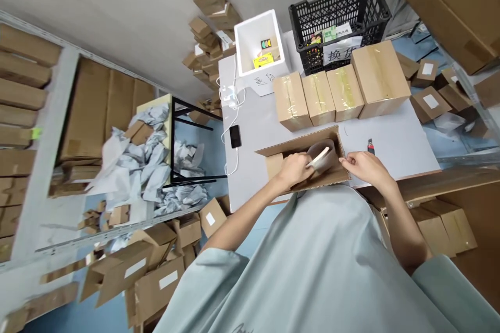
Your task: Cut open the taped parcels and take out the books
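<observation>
An open cardboard box [299, 140] lies near the front edge of the table, close to my body. My left hand [296, 169] reaches over its left part, fingers closed on a roll of clear tape [326, 154] with a pale core. The roll sits within the box's opening. At the box's right edge, my right hand [364, 165] has its thumb and fingertips pinched together; what they grip is too small to tell. Just beyond that hand lies a red and black utility knife [371, 146].
Taped cardboard boxes [322, 98] form a row behind the open box. Farther back stand a white foam box [255, 73] and a black plastic crate [339, 15]. A phone [235, 136] with a white cable lies left on the table [250, 179]. Cartons and grey bags surround it.
</observation>
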Demonstrator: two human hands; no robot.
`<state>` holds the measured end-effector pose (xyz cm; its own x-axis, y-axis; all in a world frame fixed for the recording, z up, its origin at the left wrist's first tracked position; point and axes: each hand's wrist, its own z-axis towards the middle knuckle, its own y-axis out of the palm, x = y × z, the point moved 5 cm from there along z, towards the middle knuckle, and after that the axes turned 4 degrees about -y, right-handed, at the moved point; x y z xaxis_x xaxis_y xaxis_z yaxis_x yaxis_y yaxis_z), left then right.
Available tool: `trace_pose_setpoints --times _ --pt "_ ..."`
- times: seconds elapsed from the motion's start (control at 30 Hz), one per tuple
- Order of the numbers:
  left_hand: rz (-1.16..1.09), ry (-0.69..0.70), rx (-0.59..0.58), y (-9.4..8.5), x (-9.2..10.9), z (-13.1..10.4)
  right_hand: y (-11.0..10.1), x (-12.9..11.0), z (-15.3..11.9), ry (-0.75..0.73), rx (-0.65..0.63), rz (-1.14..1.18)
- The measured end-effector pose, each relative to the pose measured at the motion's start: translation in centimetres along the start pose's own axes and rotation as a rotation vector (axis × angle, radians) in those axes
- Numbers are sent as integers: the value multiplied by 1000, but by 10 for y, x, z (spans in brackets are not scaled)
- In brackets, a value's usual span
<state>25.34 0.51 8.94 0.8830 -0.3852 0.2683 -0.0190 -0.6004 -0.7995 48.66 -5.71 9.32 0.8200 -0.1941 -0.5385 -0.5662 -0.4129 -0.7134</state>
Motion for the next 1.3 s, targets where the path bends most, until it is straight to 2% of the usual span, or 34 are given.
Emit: trace_pose_setpoints --times 0.2,0.3,0.37,0.43,0.5,0.6,0.7,0.83,1.1,1.2,1.3 --pt "-667 -98 399 -80 -70 -101 19 -12 12 -64 -32 52" --pt "-1036 -139 553 -96 -90 -138 22 -26 14 -129 11 71" --pt "-1221 -129 653 -98 -92 -152 13 -38 10 -180 137 184" --pt "-1328 -83 747 -96 -89 -157 -1 -51 3 -227 311 361" --pt "-1362 -40 810 -94 -82 -158 -11 -67 -1 -272 403 580" --pt "-1355 5 833 -93 -69 -156 -15 -94 4 -338 334 898" --pt "-1330 22 811 -94 -61 -156 -17 -109 14 -351 352 997" --pt "-1298 7 815 -91 -64 -158 -20 -100 17 -311 465 954" --pt "-1320 -14 916 -83 -78 -158 -33 -55 -3 -231 645 831" --pt "-1315 -11 962 -84 -79 -162 -34 -48 -11 -270 650 591" --pt "-1297 -10 1020 -85 -80 -168 -19 -57 -8 -363 472 86"
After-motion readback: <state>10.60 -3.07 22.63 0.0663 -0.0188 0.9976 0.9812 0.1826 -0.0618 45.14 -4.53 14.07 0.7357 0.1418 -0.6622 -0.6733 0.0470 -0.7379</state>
